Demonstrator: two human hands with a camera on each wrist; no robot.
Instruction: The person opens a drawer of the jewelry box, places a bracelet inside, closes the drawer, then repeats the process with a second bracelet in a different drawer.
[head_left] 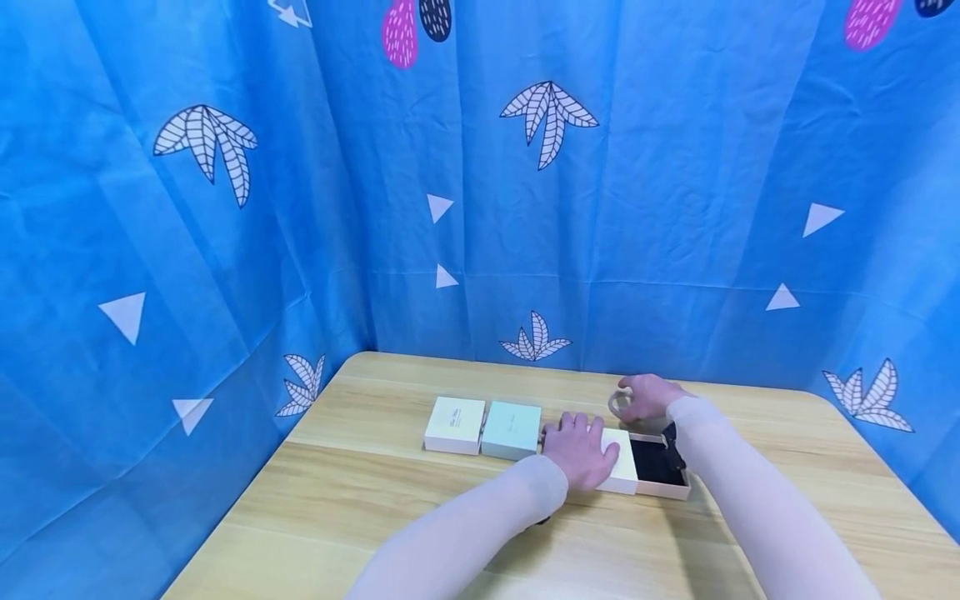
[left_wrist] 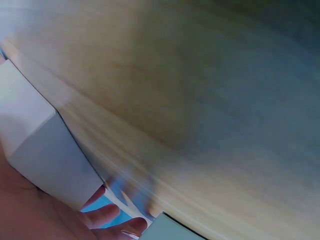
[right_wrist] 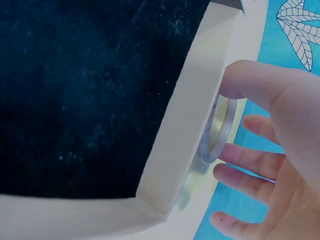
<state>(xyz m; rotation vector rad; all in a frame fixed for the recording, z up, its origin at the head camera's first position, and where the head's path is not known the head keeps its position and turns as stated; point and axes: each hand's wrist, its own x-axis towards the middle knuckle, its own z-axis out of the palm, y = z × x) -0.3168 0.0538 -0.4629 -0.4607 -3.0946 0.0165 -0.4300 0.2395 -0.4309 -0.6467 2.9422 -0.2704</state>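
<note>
A white sleeve box (head_left: 621, 471) lies on the table with its drawer (head_left: 660, 468) slid out to the right, showing a black lining. My left hand (head_left: 577, 450) rests over the left part of this box, fingers spread. In the left wrist view the palm lies against the box (left_wrist: 55, 155), and the fingertips are near a mint green box (left_wrist: 172, 230). Just behind the drawer, my right hand (head_left: 649, 396) pinches a pale bangle (head_left: 620, 404). The right wrist view shows the thumb and a finger on the bangle (right_wrist: 220, 132), the other fingers loosely spread.
Left of my left hand stand the mint green box (head_left: 512, 429) and a cream box (head_left: 455, 423), both with small print on top. All sit on a wooden table (head_left: 375, 492). A blue patterned curtain (head_left: 660, 208) hangs along the back and sides.
</note>
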